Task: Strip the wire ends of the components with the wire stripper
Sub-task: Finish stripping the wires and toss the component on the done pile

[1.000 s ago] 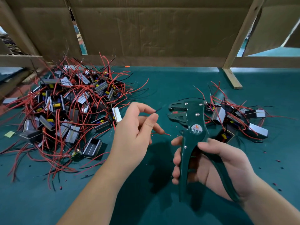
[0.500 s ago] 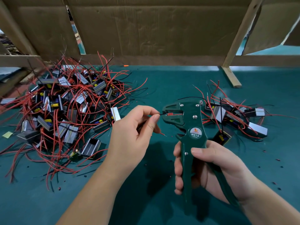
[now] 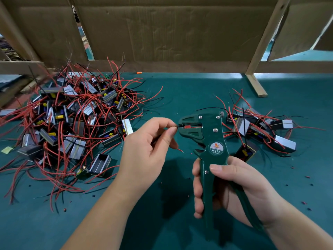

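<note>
Above the teal desk (image 3: 180,98), the right hand (image 3: 234,188) gripped the upright dark-green wire stripper (image 3: 210,141), labelled W01A, while the left hand (image 3: 149,150) pinched a black wire (image 3: 178,125) at its red-lined mouth.

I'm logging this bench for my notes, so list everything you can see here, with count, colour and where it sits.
large component pile: too many to count, grey-black bodies, red and black wires, left on the mat
small component pile: several, same colours, right of the stripper
wire stripper: one, dark green, centre
black wire: one, end in the stripper's mouth
red wire end: one, below the left hand
insulation scraps: scattered, red and black, mostly right
sticky note: one, yellow-green, far left
mat: one, teal
cardboard wall: brown, behind
wooden strut: pale, back right
left hand: pinches the black wire
right hand: grips the stripper's handles
</note>
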### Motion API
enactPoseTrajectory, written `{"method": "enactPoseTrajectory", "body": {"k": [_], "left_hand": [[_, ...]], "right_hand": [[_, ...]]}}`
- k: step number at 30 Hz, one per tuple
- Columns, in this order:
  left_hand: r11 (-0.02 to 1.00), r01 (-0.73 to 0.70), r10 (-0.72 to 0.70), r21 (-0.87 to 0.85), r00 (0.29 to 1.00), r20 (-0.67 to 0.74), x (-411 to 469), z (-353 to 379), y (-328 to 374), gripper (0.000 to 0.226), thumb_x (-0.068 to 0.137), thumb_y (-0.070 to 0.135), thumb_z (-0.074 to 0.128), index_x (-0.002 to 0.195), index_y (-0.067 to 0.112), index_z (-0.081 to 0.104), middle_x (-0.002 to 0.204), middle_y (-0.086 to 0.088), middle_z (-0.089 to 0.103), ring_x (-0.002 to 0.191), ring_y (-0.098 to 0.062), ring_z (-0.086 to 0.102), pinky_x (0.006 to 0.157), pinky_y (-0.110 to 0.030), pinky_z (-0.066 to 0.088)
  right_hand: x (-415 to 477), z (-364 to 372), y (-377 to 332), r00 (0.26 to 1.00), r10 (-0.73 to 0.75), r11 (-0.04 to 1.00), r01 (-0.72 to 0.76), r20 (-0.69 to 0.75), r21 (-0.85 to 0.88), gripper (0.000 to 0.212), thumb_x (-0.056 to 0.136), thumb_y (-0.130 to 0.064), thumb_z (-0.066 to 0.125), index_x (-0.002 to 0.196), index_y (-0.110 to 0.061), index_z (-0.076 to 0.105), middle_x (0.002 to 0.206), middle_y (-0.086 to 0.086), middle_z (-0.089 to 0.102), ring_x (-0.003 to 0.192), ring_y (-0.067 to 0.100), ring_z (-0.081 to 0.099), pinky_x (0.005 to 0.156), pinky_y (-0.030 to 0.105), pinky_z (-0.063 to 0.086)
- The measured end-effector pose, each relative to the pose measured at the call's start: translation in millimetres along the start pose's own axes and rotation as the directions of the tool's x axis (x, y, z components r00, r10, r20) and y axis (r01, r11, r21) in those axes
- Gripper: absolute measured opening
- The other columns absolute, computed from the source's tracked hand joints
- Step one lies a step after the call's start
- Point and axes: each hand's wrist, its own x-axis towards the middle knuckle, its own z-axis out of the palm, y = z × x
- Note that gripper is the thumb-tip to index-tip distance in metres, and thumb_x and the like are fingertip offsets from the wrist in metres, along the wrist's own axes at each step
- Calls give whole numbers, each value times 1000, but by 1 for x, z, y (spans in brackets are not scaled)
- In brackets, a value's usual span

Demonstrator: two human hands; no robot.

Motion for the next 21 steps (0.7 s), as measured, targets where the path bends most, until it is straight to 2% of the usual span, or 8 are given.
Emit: {"method": "enactPoseTrajectory", "body": {"k": [3, 5, 8, 11, 14, 16, 18, 21], "left_hand": [[1000, -10, 10, 2, 1000, 2, -1, 1, 2, 8, 95, 19, 52, 94, 25, 57, 71, 8, 67, 62, 2, 60, 62, -6, 39], [999, 5, -6, -54, 1000, -15, -1, 2, 1, 8, 97, 20, 46, 100, 27, 48, 80, 2, 66, 59, 5, 55, 59, -7, 38], [986, 51, -59, -156, 997, -43, 2, 1, -2, 14, 94, 19, 39, 101, 31, 37, 103, -9, 53, 63, -9, 45, 63, -19, 35], [981, 82, -92, -177, 994, -52, 2, 2, -5, 29, 88, 6, 38, 96, 33, 38, 88, 2, 45, 51, -6, 34, 52, -17, 31], [968, 158, -173, -194, 983, -65, 1, 6, -8, 46, 81, 4, 37, 87, 50, 41, 74, 14, 45, 48, -4, 32, 47, -18, 29], [947, 219, -244, -236, 966, -81, 3, 5, -11, 50, 77, 5, 37, 78, 54, 43, 69, 22, 50, 47, -5, 33, 46, -19, 30], [919, 271, -310, -286, 946, -99, 5, 3, -12, 48, 74, 5, 38, 74, 53, 46, 68, 28, 52, 48, -6, 34, 49, -22, 32], [846, 317, -398, -428, 911, -112, 7, 3, -10, 37, 68, 2, 40, 82, 36, 47, 77, 21, 55, 52, -7, 37, 58, -26, 32]], "right_hand": [[0, 2, 3, 1000, -5, 1000, 5, -17, 0, 42, 66, -33, 81, 89, -3, 64, 70, 22, 58, 56, 33, 60, 59, 45, 53], [-1, 5, 4, 999, -12, 1000, 13, -39, 16, 42, 65, -37, 82, 86, -5, 63, 68, 21, 58, 54, 32, 59, 57, 44, 52], [-1, 11, 6, 988, -25, 1000, 26, -152, 8, 38, 64, -40, 79, 77, -8, 62, 61, 18, 54, 45, 28, 53, 48, 37, 49], [2, 9, 7, 950, -19, 999, 4, -310, -47, 31, 70, -40, 69, 69, -10, 57, 55, 15, 47, 37, 23, 44, 43, 29, 42], [6, 3, 6, 961, 38, 999, -40, -275, -4, 28, 71, -32, 62, 80, -6, 62, 67, 20, 55, 51, 30, 54, 52, 40, 50], [10, 0, 7, 958, 72, 997, -69, -276, 19, 33, 68, -23, 67, 92, -2, 62, 78, 23, 59, 63, 34, 59, 62, 46, 53], [14, -3, 7, 928, 90, 996, -81, -362, 39, 46, 60, -31, 66, 95, -1, 60, 80, 21, 60, 64, 34, 61, 62, 45, 55], [17, -11, 2, 864, 8, 997, 28, -504, 65, 32, 72, -26, 58, 93, -3, 57, 84, 17, 57, 61, 33, 63, 61, 46, 57]]}}
